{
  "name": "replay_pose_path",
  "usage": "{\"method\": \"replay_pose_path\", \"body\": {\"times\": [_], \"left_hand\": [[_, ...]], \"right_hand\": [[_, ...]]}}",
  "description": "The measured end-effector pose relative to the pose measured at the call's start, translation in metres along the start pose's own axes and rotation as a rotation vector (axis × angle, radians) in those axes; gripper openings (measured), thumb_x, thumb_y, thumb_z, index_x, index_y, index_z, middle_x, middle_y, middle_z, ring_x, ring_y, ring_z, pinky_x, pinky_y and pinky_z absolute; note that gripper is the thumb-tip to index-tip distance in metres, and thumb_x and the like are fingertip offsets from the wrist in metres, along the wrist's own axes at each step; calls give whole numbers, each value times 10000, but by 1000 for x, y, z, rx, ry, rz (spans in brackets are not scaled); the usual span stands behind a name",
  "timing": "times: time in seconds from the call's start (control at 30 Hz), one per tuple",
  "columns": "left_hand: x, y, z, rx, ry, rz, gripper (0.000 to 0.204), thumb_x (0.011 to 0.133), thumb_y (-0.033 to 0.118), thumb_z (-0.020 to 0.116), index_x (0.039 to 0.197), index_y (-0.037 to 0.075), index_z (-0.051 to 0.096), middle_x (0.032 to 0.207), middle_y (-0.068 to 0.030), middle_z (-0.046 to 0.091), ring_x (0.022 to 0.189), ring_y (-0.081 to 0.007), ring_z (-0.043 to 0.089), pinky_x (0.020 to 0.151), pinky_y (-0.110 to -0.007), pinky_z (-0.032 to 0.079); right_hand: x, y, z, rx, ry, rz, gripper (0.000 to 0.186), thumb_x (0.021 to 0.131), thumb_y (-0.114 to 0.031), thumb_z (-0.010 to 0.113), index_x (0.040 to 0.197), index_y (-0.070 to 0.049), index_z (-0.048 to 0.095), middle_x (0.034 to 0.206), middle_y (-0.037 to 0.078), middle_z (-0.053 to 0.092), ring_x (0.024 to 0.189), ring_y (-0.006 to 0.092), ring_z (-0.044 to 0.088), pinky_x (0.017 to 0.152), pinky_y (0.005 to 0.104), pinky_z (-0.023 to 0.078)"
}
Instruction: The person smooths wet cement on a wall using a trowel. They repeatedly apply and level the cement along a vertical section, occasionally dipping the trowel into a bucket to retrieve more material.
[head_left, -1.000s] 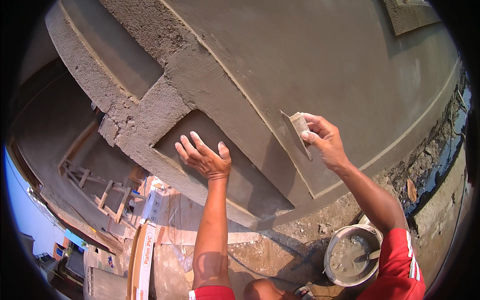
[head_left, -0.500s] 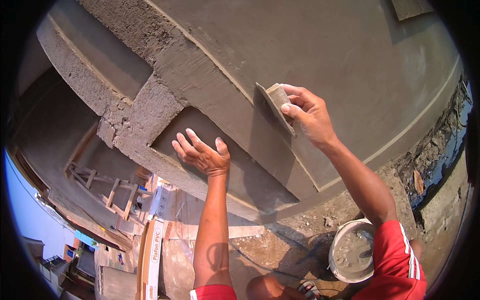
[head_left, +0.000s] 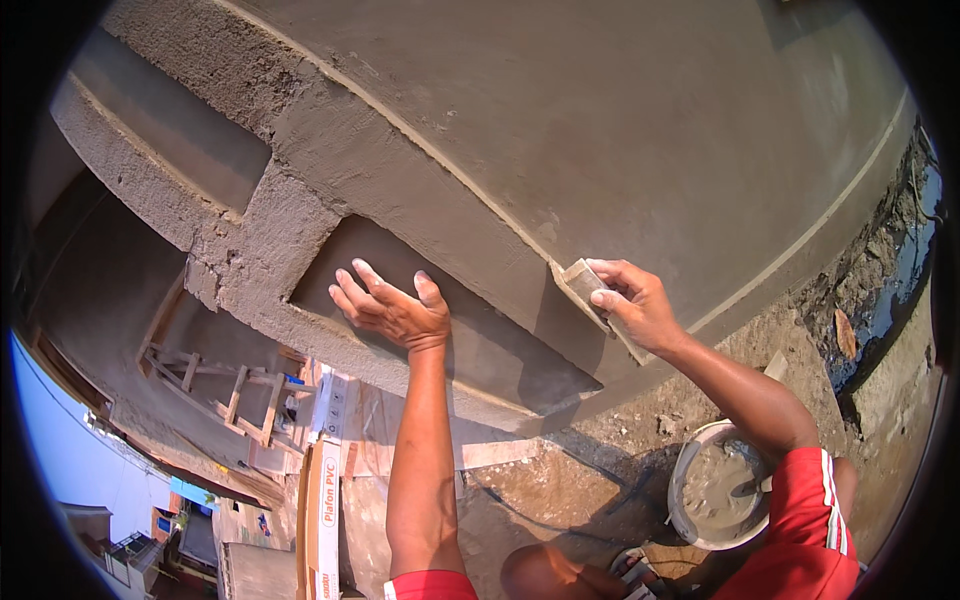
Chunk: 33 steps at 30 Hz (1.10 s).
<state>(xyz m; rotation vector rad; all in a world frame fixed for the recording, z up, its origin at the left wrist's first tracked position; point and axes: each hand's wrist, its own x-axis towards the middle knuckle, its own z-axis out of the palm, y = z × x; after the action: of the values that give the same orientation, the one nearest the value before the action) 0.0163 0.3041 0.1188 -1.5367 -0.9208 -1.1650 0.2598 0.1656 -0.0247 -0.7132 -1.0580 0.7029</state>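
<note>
My right hand (head_left: pixel 638 304) pinches a small plastering float (head_left: pixel 584 284) by its block-shaped grip. The float's thin edge lies along the raised ridge of a grey plastered wall (head_left: pixel 720 150), near the band's lower end; whether its whole face touches cannot be told. My left hand (head_left: pixel 393 312) is open, fingers spread, over the rectangular recess (head_left: pixel 480 325) in the plaster. Nothing is in it, and whether its fingertips touch the wall is unclear. A band of smoothed plaster (head_left: pixel 400 165) runs between the recess and the ridge.
A bucket (head_left: pixel 684 505) of wet mortar stands on the ground below my right arm, a tool handle sticking out. Rough, unsmoothed plaster (head_left: pixel 225 60) covers the upper left. A wooden frame (head_left: pixel 235 395) and a long white-and-orange box (head_left: pixel 328 500) lie at the lower left.
My right hand has brought the float down and onto the ridge, nearer its lower end. My left hand stays open by the recess. The whole view has shifted slightly.
</note>
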Motion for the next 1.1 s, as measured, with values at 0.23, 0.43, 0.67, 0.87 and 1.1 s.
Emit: {"method": "replay_pose_path", "body": {"times": [0.23,0.43,0.67,0.87,1.1], "left_hand": [[-2,-5,3,-7,31,12,762,894,495,428,1461,-8,341,1498,-223,264,1401,-456,219,1102,-590,220],[1,-1,1,15,3,32,805,831,417,491,1473,-25,290,1517,-222,205,1415,-434,174,1129,-584,196],[-2,-6,1,8,35,15,780,871,492,442,1460,-7,336,1493,-212,279,1400,-455,219,1107,-580,223],[-1,-1,1,-7,23,28,802,817,414,503,1466,-18,319,1503,-216,240,1406,-448,203,1130,-578,215],[0,4,3,-74,62,-24,774,841,451,488,1462,8,351,1499,-210,282,1400,-463,229,1118,-587,230]], "right_hand": [[15,-48,4,159,27,-64,396,911,-71,643,1300,-27,580,1092,94,658,967,134,627,829,294,535],[86,-121,40,170,1,-203,388,904,-70,638,1289,-43,601,967,97,685,861,128,644,758,291,543],[64,-79,46,33,17,-121,397,901,-65,636,1297,-69,608,981,83,694,855,117,629,734,294,529],[-13,0,-13,10,-10,139,401,909,-57,634,1305,-19,583,1130,106,667,1015,149,631,893,309,519],[56,-116,7,-433,90,-412,414,861,18,642,1271,-34,603,1100,95,664,974,164,633,899,313,517]]}}
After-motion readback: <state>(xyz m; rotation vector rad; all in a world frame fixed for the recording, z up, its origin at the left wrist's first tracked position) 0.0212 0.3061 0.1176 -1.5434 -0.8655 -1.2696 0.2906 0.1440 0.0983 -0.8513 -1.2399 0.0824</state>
